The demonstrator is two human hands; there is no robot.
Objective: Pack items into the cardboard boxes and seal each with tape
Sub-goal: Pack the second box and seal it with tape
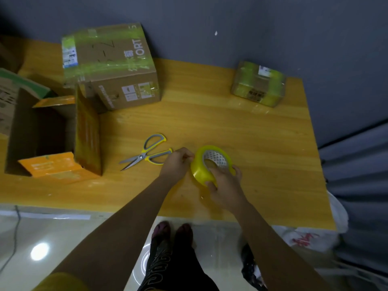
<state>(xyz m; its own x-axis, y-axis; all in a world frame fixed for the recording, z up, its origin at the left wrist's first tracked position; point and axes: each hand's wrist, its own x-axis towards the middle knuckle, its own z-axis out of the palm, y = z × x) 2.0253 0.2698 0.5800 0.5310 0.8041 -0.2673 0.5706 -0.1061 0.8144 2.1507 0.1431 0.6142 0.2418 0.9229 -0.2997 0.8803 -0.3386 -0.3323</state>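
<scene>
A yellow tape roll (pixel 200 164) stands tilted on the wooden table (pixel 241 127) near its front edge. My right hand (pixel 225 185) grips the roll from below, with fingers hooked into its core. My left hand (pixel 178 161) pinches at the roll's left rim, where the tape end lies. An open cardboard box (pixel 52 131) with orange flaps stands at the left. A large taped box (pixel 111 66) sits behind it. A small box (pixel 258 84) wrapped in tape rests at the back right.
Grey-and-yellow scissors (pixel 147 153) lie just left of my left hand, blades pointing left. Another carton (pixel 12 97) stands at the far left edge. A white plastic bag (pixel 304 238) hangs past the table's right front corner. A grey wall backs the table.
</scene>
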